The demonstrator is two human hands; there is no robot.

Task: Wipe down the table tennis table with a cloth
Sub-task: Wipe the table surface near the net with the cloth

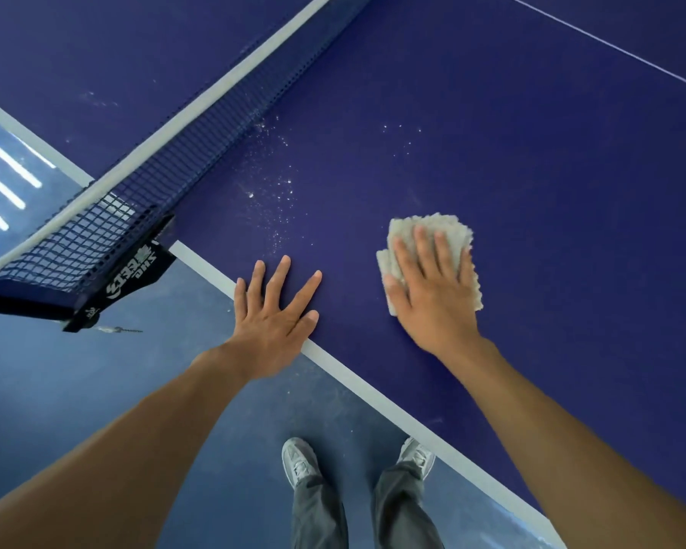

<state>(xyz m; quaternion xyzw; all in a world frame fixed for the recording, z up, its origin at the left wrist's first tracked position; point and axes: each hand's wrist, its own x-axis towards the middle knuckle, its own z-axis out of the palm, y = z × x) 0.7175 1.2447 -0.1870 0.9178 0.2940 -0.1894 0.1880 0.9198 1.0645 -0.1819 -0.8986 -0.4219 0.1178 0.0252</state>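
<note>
Dust specks (272,184) lie left and far of your right hand (432,289), which presses the cloth (452,227) flat-fingered on the table (551,172); your left hand (276,307), spread empty at the near edge, sits nearer them.

Blue floor (96,370) fills the near and left side, glossy, with pale scuffs and dusty marks. At far left it reflects several bright white light strips (12,162), lying parallel.
</note>
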